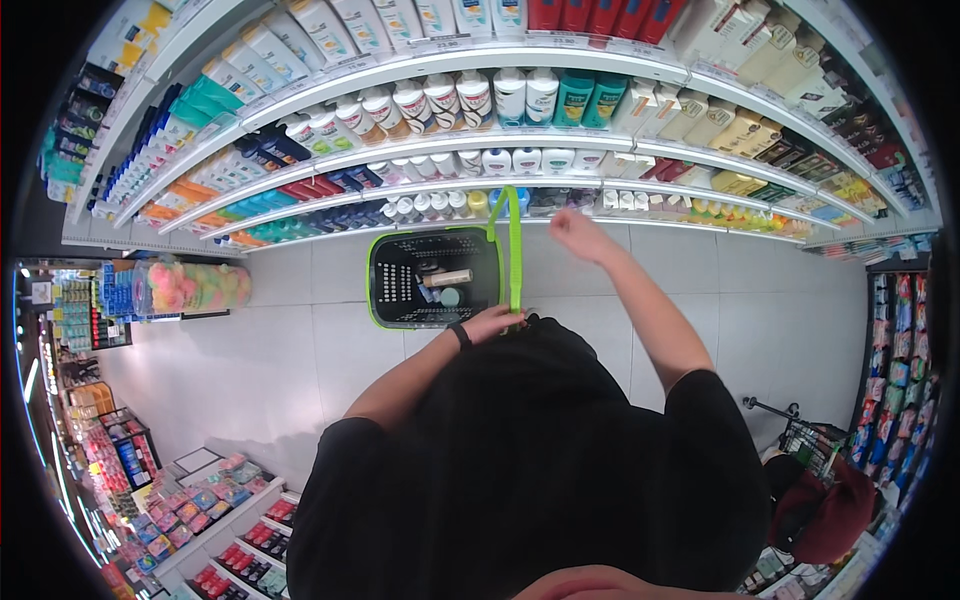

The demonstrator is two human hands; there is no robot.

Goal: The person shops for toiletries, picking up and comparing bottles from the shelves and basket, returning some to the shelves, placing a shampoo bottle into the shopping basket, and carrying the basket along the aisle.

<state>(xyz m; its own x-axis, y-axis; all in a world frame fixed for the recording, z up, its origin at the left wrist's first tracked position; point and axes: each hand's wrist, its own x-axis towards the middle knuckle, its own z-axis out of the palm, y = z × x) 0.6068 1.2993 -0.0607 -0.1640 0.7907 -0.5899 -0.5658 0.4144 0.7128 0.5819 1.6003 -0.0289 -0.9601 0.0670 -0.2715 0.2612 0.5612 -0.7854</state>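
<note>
My left hand (pixel 491 324), with a dark band at the wrist, grips the lower end of the bright green handle (pixel 514 255) of a black plastic shopping basket (pixel 386 315). Inside the basket lie a cream-coloured tube-like item (pixel 448 278), a round pale green item (pixel 451 297) and some small dark and blue items. My right hand (pixel 574 234) is raised to the right of the handle, in front of the lower shelves, with its fingers curled. Whether anything small is inside it cannot be seen. Pump bottles (pixel 441 204) line the low shelf beyond the basket.
White shelves (pixel 465 139) of bottles and boxes curve across the front. A clear container of colourful puffs (pixel 196 286) stands at the left. Stacked packets (pixel 187 510) lie lower left. A person in dark red (pixel 829 517) is beside a shopping cart (pixel 810 446) at lower right.
</note>
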